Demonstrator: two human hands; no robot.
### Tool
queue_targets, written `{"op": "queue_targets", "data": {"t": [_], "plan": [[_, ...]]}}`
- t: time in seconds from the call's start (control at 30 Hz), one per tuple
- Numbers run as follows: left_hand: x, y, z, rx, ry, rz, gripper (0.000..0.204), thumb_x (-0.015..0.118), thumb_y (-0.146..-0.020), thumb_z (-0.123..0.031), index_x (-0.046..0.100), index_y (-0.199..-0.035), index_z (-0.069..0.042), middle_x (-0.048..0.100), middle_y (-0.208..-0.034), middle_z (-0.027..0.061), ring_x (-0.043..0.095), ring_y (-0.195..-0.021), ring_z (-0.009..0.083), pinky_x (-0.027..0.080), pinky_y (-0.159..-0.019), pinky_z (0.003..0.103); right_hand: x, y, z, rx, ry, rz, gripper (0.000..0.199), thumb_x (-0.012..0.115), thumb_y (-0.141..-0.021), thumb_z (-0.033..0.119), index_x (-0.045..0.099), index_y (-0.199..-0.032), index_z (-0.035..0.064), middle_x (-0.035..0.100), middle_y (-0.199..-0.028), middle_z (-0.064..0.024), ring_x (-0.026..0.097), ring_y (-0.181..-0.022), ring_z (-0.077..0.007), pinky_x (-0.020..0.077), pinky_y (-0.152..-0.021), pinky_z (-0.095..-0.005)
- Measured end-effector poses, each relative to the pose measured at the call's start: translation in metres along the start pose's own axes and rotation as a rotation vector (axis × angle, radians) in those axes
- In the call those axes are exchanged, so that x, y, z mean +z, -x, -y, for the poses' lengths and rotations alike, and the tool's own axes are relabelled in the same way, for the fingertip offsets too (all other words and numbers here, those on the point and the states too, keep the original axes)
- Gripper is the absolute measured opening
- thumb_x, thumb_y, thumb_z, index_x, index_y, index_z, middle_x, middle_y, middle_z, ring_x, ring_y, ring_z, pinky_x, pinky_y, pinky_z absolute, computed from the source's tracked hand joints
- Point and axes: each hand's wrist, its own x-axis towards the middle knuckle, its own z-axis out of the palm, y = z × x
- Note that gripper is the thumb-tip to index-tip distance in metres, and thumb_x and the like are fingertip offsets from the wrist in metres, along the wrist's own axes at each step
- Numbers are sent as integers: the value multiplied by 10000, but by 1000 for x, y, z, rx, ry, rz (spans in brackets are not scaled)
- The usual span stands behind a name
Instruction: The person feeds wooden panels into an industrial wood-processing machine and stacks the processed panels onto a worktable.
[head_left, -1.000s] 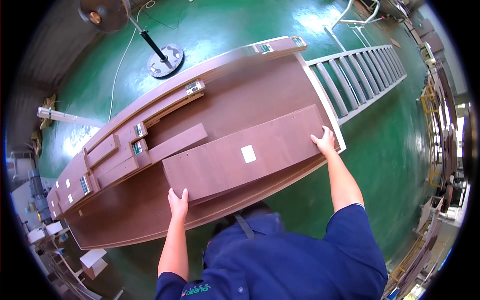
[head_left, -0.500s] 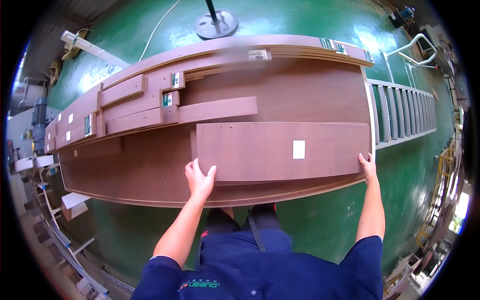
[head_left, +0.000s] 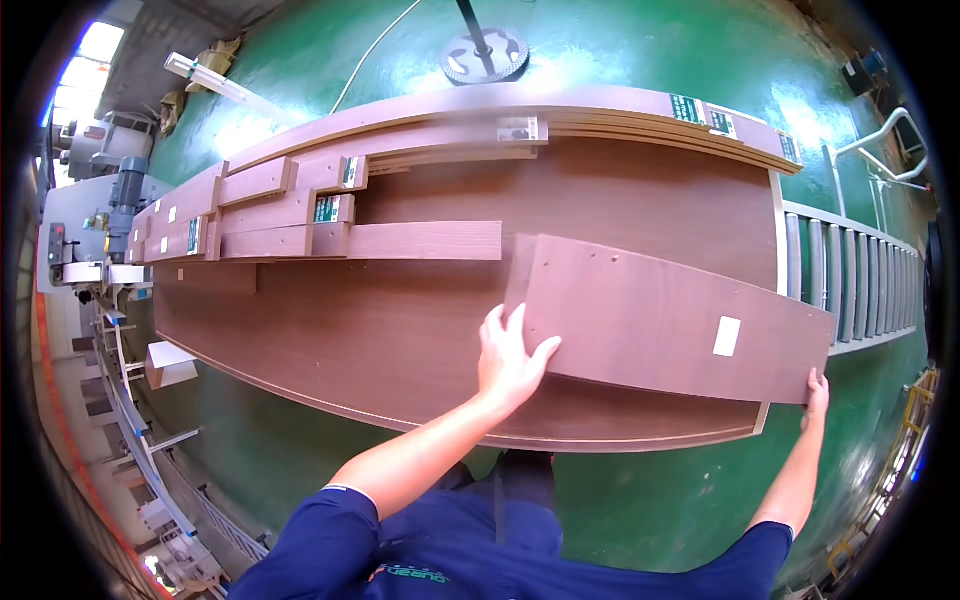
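A brown wooden panel with a white label and small holes along its far edge is held over the right part of a large brown board. My left hand grips its near left corner, thumb on top. My right hand closes on the near right corner, its fingers partly hidden. The panel slants, its right end nearer to me and jutting past the board's right edge. At its left end a paler, blurred strip shows; whether that is a second panel beneath, I cannot tell.
Several narrow brown strips with labels lie stacked along the board's far and left side. To the right stands a roller conveyor. Beyond the board, a round black-and-grey base with a pole rests on the green floor. Machinery stands at the left.
Both hands have carried the panel to the right and turned it, so its right end has swung nearer to me. The view has shifted too. The stacked strips lie as before.
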Motion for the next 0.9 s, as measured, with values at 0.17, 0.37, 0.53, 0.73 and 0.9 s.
{"op": "queue_targets", "data": {"t": [0.17,0.37,0.53,0.73,0.9], "plan": [[23,-27,-32,-3,31,-24,727,692,-825,-393,404,-1338,34,309,-1402,258,308,-1319,395,334,-1071,450,24,-20,58,36,-73,-39,591,634,-862,429,479,-1347,129,561,-1275,-32,518,-1148,-193,375,-947,-437],[41,-11,-13,-107,307,-270,717,696,-852,-308,330,-1358,43,363,-1360,235,338,-1306,317,317,-1075,414,42,-44,99,17,39,-106,849,670,-793,546,362,-1427,72,494,-1365,-99,489,-1200,-247,356,-965,-484],[46,-17,-7,-408,898,-48,715,685,-878,-245,279,-1402,22,476,-1288,159,458,-1189,214,370,-1025,351,65,-51,134,-6,-30,-70,888,711,-775,509,334,-1439,54,487,-1366,-134,493,-1198,-266,401,-928,-473],[35,-33,-31,-450,1404,-117,703,618,-882,-26,181,-1432,-11,396,-1345,171,422,-1240,239,353,-1070,369,100,-30,189,-65,-55,-24,725,710,-812,446,449,-1332,12,540,-1284,-126,538,-1123,-236,454,-870,-374],[32,-46,-40,-410,1612,-143,736,599,-841,46,161,-1431,-4,389,-1335,166,412,-1245,234,348,-1080,370,110,-52,199,-71,-23,-108,865,698,-820,467,325,-1429,-21,491,-1360,-160,505,-1208,-257,424,-960,-393]]}}
